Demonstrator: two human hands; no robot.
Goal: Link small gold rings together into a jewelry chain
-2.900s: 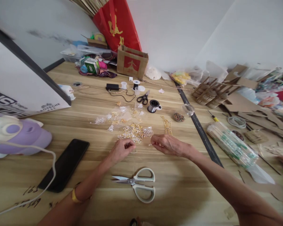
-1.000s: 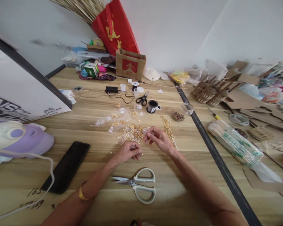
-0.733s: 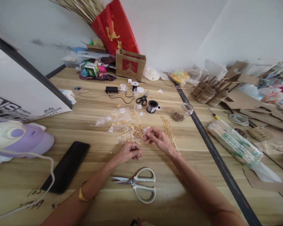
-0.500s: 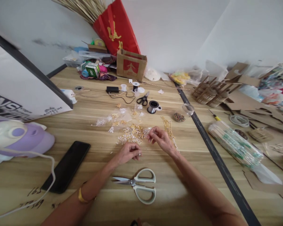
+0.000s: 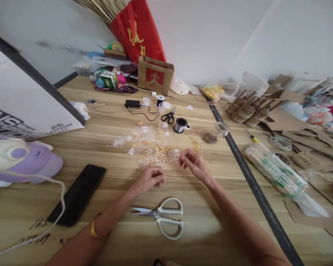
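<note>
My left hand (image 5: 153, 177) is closed just in front of a pile of small gold and silver beads (image 5: 157, 157); whatever its fingers pinch is too small to name. To the right, my right hand (image 5: 192, 162) is bent with thumb and fingertips together, and what they hold cannot be made out. Close by its fingertips lies a small clear bag of rings (image 5: 174, 155). Gold chains (image 5: 195, 143) stick out behind that hand, partly covered by it. White-handled scissors (image 5: 162, 216) lie with blades a little apart, nearer me than both hands.
A black phone (image 5: 77, 195) and a purple-white appliance (image 5: 30, 159) with a cord are at left. Beyond the beads are black scissors (image 5: 168, 116), a wire spool (image 5: 180, 125) and a bead dish (image 5: 211, 138). Packaged sticks (image 5: 274, 170) and cardboard (image 5: 302, 133) lie at right.
My right hand has moved slightly right, away from the small clear bag. My left hand stays almost in place; the small bright piece seen at its fingertips no longer shows.
</note>
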